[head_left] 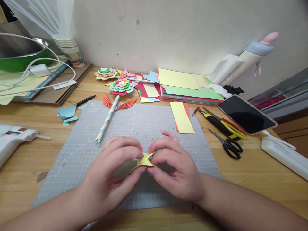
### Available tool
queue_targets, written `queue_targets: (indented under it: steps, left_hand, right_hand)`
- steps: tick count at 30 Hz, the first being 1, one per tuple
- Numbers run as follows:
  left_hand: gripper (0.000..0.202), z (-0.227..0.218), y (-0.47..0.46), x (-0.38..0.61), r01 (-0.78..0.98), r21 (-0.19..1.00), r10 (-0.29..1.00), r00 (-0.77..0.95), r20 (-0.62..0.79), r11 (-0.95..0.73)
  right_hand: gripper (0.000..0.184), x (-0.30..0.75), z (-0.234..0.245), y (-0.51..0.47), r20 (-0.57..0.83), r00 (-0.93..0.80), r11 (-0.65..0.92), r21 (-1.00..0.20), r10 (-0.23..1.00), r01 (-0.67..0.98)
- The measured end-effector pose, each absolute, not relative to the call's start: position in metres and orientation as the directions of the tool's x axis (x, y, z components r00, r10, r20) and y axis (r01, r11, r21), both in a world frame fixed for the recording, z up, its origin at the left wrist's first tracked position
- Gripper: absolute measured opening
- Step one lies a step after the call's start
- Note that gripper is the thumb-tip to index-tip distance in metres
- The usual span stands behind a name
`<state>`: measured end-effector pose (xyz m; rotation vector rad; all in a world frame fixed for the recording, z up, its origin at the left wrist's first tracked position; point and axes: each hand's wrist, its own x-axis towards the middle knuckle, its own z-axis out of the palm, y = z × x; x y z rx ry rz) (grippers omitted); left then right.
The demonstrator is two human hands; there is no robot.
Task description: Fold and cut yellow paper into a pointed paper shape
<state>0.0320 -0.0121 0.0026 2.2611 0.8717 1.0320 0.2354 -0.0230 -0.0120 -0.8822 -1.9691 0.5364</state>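
Fingers of the left hand point(112, 166) and right hand point(176, 168) pinch yellow paper point(145, 159), probably light, crease-prone; best held by its edges.

The left bare hand point(113, 160) and the right bare hand point(178, 166) hold together, by their fingertips, a small bent piece of yellow paper point(145, 159), above a grey gridded cutting mat point(149, 118). Farther on the mat lies a multicoloured layered paper flower point(121, 86) with a spiral-striped stem point(109, 118). At the right side there are black-handled metal scissors point(227, 144); at the left, a white plastic glue gun point(16, 139).
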Motion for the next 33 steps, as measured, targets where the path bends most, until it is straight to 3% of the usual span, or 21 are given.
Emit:
queue_targets:
  steps: [3, 9, 16, 24, 33]
  left_hand:
    - [0.021, 0.006, -0.011, 0.030, 0.369, 0.567, 0.658, 0.588, 0.470, -0.736]
    - [0.020, 0.008, -0.008, 0.027, 0.342, 0.492, 0.577, 0.659, 0.482, -0.801]
    - [0.018, 0.006, -0.006, 0.028, 0.325, 0.470, 0.557, 0.643, 0.526, -0.820]
    - [0.018, 0.013, -0.006, 0.028, 0.301, 0.562, 0.608, 0.613, 0.505, -0.770]
    - [0.017, 0.010, -0.007, 0.030, 0.250, 0.711, 0.671, 0.624, 0.402, -0.658]
  right_hand:
    - [0.007, 0.236, -0.010, -0.023, 0.568, -0.378, 0.681, -0.634, 0.731, 0.366]
    - [0.005, 0.236, -0.010, -0.022, 0.567, -0.399, 0.690, -0.641, 0.721, 0.336]
    - [0.005, 0.234, -0.012, -0.022, 0.583, -0.384, 0.694, -0.649, 0.716, 0.310]
    - [0.007, 0.235, -0.011, -0.021, 0.550, -0.419, 0.685, -0.652, 0.723, 0.326]
    - [0.005, 0.234, -0.013, -0.021, 0.565, -0.432, 0.690, -0.689, 0.703, 0.221]
